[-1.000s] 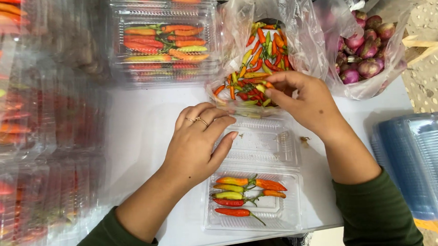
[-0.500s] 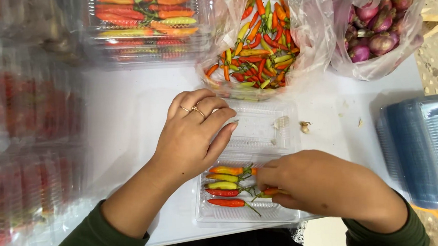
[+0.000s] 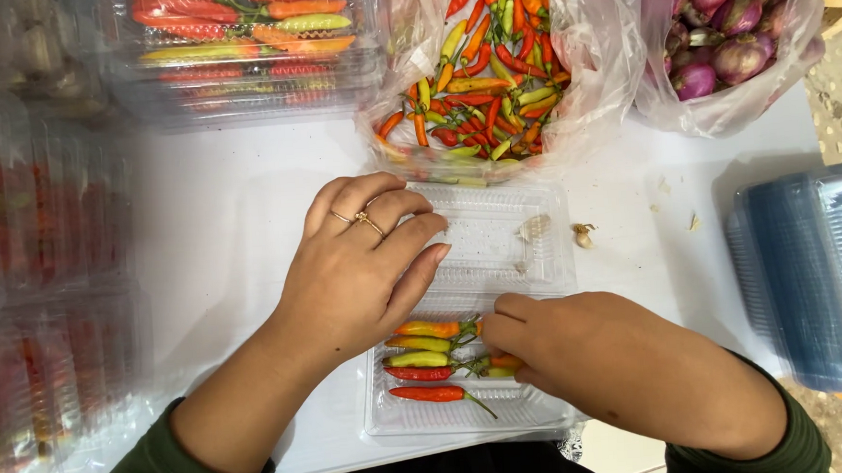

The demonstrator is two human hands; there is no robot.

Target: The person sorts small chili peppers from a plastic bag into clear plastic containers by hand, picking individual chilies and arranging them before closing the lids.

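**A:** What had changed in that last second?

**B:** The right hand point(image 3: 630, 369) had come back from the bag of chillies point(image 3: 489, 70) at the far edge of the counter point(image 3: 218, 218) and sat low over the clear tray point(image 3: 469, 412) at the near edge. A second earlier it was up in the bag's mouth; half a second earlier it was already at the tray.

**A:** And the left hand point(image 3: 361, 273)?

**B:** It had barely moved. It lay palm down, fingers loosely spread, on the tray's open lid point(image 3: 498, 237), holding it flat. It gripped nothing.

**A:** What did that mean for the work?

**B:** I judged that another few chillies had been brought over to the ones in the tray point(image 3: 428, 361), which lay in a row: orange, yellow-green, red. The tray looked only part full.

**A:** How was the right grip?

**B:** The fingers were curled and pressed together at the row's right end, with an orange tip showing under them. Whether they pinched a chilli or had let go, I could not tell.

**A:** What else was hard to see?

**B:** The right hand covered the tray's right half. The packed trays point(image 3: 238, 44) at the far left corner were cut off, the left edge was a blur, and the onions point(image 3: 728, 38) and stack of empty trays point(image 3: 817, 273) ran out of view on the right.
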